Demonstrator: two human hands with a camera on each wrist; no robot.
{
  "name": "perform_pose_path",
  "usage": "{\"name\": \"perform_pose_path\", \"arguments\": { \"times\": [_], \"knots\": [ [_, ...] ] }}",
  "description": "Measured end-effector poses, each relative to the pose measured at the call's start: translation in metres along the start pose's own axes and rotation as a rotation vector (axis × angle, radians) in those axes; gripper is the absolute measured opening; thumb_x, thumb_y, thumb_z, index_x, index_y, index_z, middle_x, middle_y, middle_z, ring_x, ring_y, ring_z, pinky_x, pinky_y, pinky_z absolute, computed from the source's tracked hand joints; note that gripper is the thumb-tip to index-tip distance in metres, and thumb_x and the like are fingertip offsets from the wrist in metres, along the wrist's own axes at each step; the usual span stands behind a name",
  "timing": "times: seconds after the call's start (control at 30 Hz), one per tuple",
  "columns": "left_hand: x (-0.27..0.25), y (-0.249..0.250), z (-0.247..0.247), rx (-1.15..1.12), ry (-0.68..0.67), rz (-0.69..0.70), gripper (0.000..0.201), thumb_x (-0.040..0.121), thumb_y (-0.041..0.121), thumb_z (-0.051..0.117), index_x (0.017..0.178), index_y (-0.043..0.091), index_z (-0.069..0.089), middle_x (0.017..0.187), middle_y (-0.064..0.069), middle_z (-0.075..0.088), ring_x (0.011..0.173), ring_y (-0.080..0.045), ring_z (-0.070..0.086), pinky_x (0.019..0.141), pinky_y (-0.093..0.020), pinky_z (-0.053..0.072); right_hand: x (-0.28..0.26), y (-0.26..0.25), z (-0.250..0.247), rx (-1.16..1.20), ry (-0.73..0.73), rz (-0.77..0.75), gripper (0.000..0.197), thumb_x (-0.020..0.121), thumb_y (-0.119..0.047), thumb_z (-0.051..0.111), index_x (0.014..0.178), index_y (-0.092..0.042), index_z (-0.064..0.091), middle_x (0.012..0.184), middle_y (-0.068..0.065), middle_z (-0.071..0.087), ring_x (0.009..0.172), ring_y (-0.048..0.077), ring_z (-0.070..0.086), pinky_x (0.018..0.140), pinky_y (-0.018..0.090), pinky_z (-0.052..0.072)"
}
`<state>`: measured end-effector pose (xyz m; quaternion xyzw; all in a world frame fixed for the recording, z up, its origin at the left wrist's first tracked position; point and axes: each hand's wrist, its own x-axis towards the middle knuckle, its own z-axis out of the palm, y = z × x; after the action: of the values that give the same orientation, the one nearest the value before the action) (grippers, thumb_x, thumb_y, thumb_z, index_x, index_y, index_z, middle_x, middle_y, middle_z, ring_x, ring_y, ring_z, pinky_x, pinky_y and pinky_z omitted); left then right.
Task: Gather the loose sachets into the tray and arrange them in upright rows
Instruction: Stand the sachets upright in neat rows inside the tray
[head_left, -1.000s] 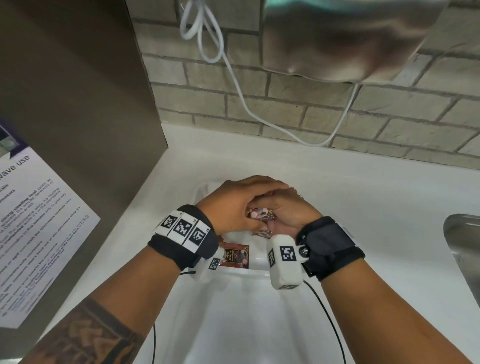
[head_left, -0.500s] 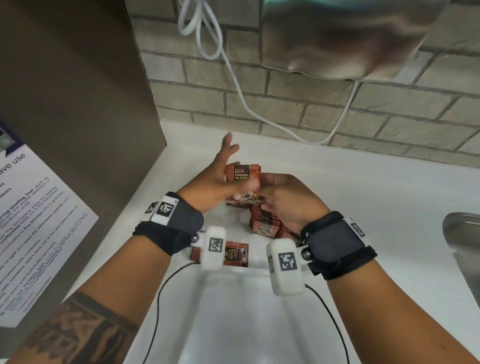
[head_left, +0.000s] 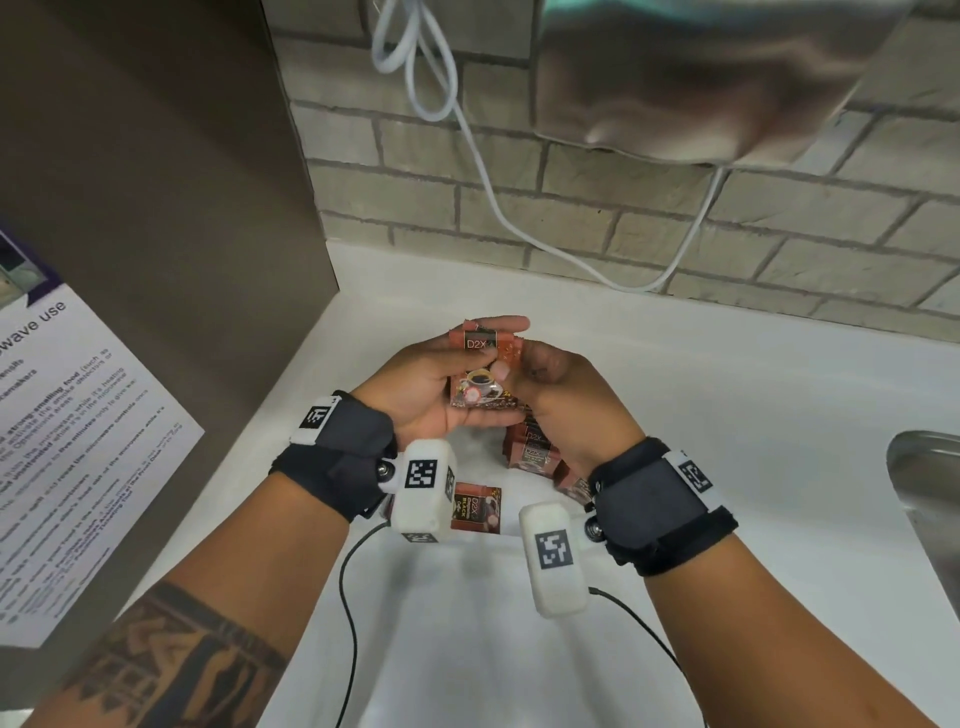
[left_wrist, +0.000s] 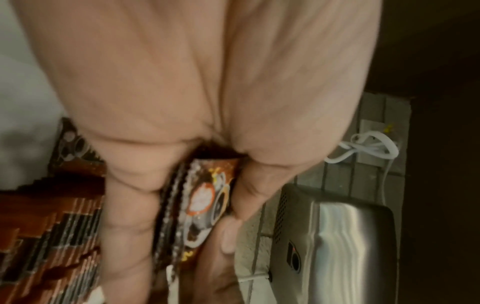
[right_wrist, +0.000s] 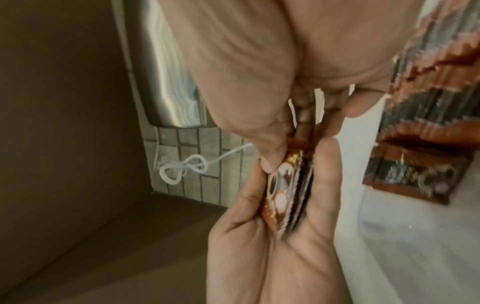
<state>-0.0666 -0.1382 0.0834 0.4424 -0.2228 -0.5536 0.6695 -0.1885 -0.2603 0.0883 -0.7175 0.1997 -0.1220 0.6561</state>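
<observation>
Both hands holding one sachet bundle above the tray, by the table's rear left corner.

Left hand (head_left: 431, 384) is cupping a stack of sachets (head_left: 480, 382), fingers curled behind it and thumb lying across the front. Right hand (head_left: 566, 400) is pinching the same stack's right edge. Beneath them, more sachets (head_left: 535, 452) are standing in a row inside the white tray (head_left: 467, 452); one single sachet (head_left: 475, 506) is sitting at its near rim. A white cable (head_left: 483, 171) is hanging on the brick wall.

The tray (head_left: 470, 449) is mostly hidden behind both wrists; the sachets (head_left: 535, 452) standing in it cannot be counted, and both wrist views show them blurred
</observation>
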Motion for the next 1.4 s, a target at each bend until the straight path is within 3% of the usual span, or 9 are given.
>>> {"name": "perform_pose_path", "arguments": {
  "times": [0.07, 0.17, 0.33, 0.63, 0.77, 0.9, 1.07, 1.27, 1.4],
  "knots": [
    [-0.003, -0.002, -0.001, 0.027, 0.065, -0.002, 0.047, 0.095, 0.013, 0.058, 0.141, 0.008, 0.052, 0.126, -0.024, 0.062, 0.113, -0.038, 0.063, 0.088, -0.052, 0.057, 0.001, -0.006, -0.004, -0.119, 0.083, -0.010, 0.026, 0.093, -0.028, 0.069, 0.119, -0.024, 0.064, 0.105, -0.005, 0.067, 0.085, -0.003, 0.069, 0.076, 0.013, 0.052],
    [-0.006, -0.005, 0.000, 0.170, 0.113, 0.015, 0.041, 0.095, 0.018, 0.057, 0.136, 0.011, 0.053, 0.110, -0.015, 0.069, 0.099, -0.027, 0.069, 0.082, -0.044, 0.060, 0.008, -0.015, -0.015, -0.284, 0.196, -0.047, 0.029, 0.090, -0.040, 0.070, 0.116, -0.030, 0.065, 0.105, -0.005, 0.065, 0.087, 0.005, 0.067, 0.078, 0.021, 0.050],
    [-0.008, -0.008, 0.003, 0.292, 0.119, 0.077, 0.047, 0.087, 0.019, 0.066, 0.131, 0.013, 0.053, 0.106, -0.006, 0.068, 0.092, -0.018, 0.067, 0.078, -0.039, 0.058, 0.018, -0.030, -0.019, -0.408, 0.009, -0.122, 0.015, 0.084, -0.018, 0.079, 0.098, -0.020, 0.075, 0.085, -0.008, 0.068, 0.071, -0.006, 0.062, 0.067, 0.006, 0.045],
    [-0.004, -0.004, -0.003, 0.437, 0.112, 0.197, 0.045, 0.079, -0.007, 0.075, 0.113, 0.017, 0.057, 0.091, 0.000, 0.069, 0.082, -0.016, 0.066, 0.065, -0.031, 0.058, 0.027, -0.052, -0.033, -0.388, -0.143, -0.080, 0.018, 0.083, -0.006, 0.078, 0.100, -0.005, 0.074, 0.078, 0.000, 0.073, 0.062, 0.001, 0.065, 0.059, 0.009, 0.046],
    [-0.003, -0.005, -0.008, 0.573, 0.198, 0.251, 0.046, 0.079, -0.003, 0.078, 0.117, 0.012, 0.058, 0.092, -0.004, 0.069, 0.084, -0.023, 0.067, 0.069, -0.043, 0.059, 0.032, -0.050, -0.033, -0.493, -0.139, -0.089, 0.009, 0.083, -0.011, 0.078, 0.092, -0.011, 0.075, 0.083, 0.005, 0.075, 0.070, 0.006, 0.067, 0.070, 0.017, 0.053],
    [-0.011, -0.002, -0.021, 0.734, 0.337, 0.227, 0.043, 0.085, 0.016, 0.079, 0.123, 0.016, 0.058, 0.109, -0.003, 0.070, 0.091, -0.018, 0.070, 0.070, -0.037, 0.062, 0.042, -0.049, -0.035, -0.566, -0.101, -0.077, 0.003, 0.085, -0.014, 0.077, 0.088, -0.016, 0.076, 0.080, 0.002, 0.076, 0.068, 0.004, 0.065, 0.066, 0.014, 0.047],
    [-0.026, 0.000, -0.049, 0.712, 0.547, -0.066, 0.022, 0.092, 0.020, 0.070, 0.112, 0.020, 0.062, 0.093, -0.010, 0.064, 0.074, -0.020, 0.058, 0.067, -0.036, 0.056, 0.055, -0.052, -0.039, -0.688, -0.067, -0.049, 0.002, 0.084, -0.023, 0.078, 0.086, -0.022, 0.078, 0.082, -0.010, 0.073, 0.076, 0.002, 0.061, 0.073, 0.017, 0.045],
    [-0.016, -0.015, -0.044, 0.929, 0.335, -0.404, 0.022, 0.091, 0.011, 0.063, 0.112, 0.007, 0.067, 0.081, -0.008, 0.062, 0.066, -0.019, 0.055, 0.055, -0.027, 0.049, 0.066, -0.028, -0.013, -0.928, -0.165, 0.056, 0.013, 0.084, -0.025, 0.074, 0.093, -0.018, 0.080, 0.084, -0.012, 0.068, 0.091, 0.010, 0.060, 0.079, 0.025, 0.045],
    [0.008, -0.027, -0.039, 1.050, 0.247, -0.498, 0.027, 0.091, 0.019, 0.065, 0.098, -0.007, 0.068, 0.067, -0.007, 0.064, 0.064, -0.022, 0.056, 0.065, -0.030, 0.047, 0.080, -0.003, 0.004, -1.088, -0.178, 0.158, 0.021, 0.080, -0.028, 0.069, 0.092, -0.014, 0.079, 0.097, 0.001, 0.073, 0.095, 0.020, 0.065, 0.089, 0.038, 0.054]
  ]
}}
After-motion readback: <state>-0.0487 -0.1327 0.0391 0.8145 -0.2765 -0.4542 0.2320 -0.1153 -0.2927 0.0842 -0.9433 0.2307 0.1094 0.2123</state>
